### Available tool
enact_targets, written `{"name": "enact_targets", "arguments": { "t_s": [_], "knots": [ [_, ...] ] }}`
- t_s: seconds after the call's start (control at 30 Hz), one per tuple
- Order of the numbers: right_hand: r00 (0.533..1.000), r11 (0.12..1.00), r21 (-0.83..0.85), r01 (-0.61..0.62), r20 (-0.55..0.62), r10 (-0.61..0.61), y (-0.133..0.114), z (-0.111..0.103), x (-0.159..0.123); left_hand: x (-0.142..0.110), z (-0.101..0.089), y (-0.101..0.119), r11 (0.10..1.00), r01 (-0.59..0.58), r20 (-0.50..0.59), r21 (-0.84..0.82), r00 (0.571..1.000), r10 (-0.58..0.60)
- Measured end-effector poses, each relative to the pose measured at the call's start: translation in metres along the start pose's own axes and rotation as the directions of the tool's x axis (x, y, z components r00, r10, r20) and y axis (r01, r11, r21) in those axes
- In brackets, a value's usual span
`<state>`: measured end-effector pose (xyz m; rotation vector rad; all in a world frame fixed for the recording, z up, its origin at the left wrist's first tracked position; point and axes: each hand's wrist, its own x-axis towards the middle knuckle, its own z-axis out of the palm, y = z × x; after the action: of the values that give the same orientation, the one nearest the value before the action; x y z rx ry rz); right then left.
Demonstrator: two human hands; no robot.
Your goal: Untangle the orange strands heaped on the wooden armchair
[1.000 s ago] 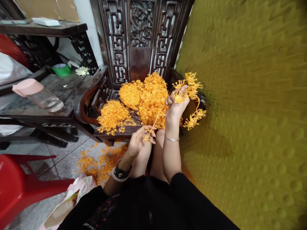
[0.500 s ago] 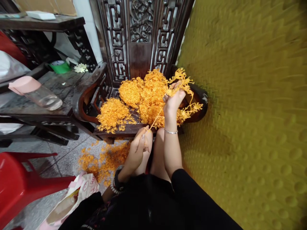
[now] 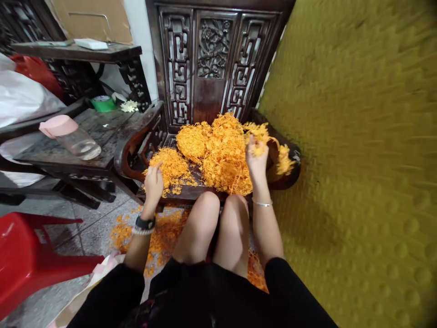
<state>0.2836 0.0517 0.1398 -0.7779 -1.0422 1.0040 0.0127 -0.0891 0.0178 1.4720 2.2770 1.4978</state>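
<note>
Holding orange strands (image 3: 262,132), right hand (image 3: 256,159) near armrest (image 3: 283,181)

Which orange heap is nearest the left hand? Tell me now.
The low heap at front left, just under the left hand; the other heaps stand taller, further right.

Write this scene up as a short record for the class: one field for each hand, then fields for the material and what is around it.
Right hand: holds a loose clump of orange strands
Left hand: open, at the smaller heap
Seat: larger heap on a carved dark wooden armchair
Floor: scattered strands on tiles
Nearby: glass jar with pink lid; red plastic stool
</note>
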Motion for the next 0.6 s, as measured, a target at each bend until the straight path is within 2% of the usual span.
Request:
{"name": "enact_targets", "arguments": {
  "t_s": [0.07, 0.13, 0.23, 0.3, 0.37, 0.4, 0.47, 0.53, 0.6],
  "knots": [
    [0.998, 0.996, -0.088, 0.033, 0.058, -0.028, 0.003, 0.007, -0.030, 0.034, 0.023, -0.013, 0.993, -0.035, 0.054, 0.109, 0.998, 0.029],
    [0.993, 0.986, -0.159, 0.042, 0.116, -0.024, 0.005, 0.009, -0.052, 0.054, 0.043, -0.021, 0.978, -0.074, 0.132, 0.195, 0.990, 0.048],
    [0.983, 0.960, -0.257, 0.108, 0.175, -0.064, 0.005, 0.004, -0.070, 0.065, 0.061, -0.025, 0.957, -0.114, 0.206, 0.267, 0.977, 0.059],
    [0.975, 0.922, -0.340, 0.185, 0.179, -0.130, 0.004, -0.002, -0.077, 0.063, 0.065, -0.017, 0.961, -0.133, 0.208, 0.242, 0.975, 0.083],
    [0.964, 0.859, -0.447, 0.251, 0.194, -0.181, 0.002, -0.006, -0.083, 0.057, 0.060, 0.004, 0.985, -0.146, 0.192, 0.096, 0.973, 0.126],
    [0.960, 0.818, -0.509, 0.268, 0.214, -0.182, 0.002, -0.007, -0.086, 0.051, 0.055, 0.019, 0.988, -0.152, 0.186, -0.033, 0.970, 0.156],
    [0.954, 0.739, -0.614, 0.278, 0.264, -0.140, 0.003, -0.007, -0.093, 0.036, 0.040, 0.055, 0.923, -0.169, 0.188, -0.346, 0.951, 0.245],
    [0.953, 0.691, -0.673, 0.263, 0.293, -0.078, 0.007, -0.005, -0.100, 0.016, 0.024, 0.091, 0.781, -0.218, 0.205, -0.585, 0.892, 0.402],
    [0.955, 0.698, -0.679, 0.226, 0.296, -0.022, 0.014, -0.002, -0.108, -0.003, 0.011, 0.119, 0.694, -0.296, 0.221, -0.656, 0.804, 0.552]
  ]
}}
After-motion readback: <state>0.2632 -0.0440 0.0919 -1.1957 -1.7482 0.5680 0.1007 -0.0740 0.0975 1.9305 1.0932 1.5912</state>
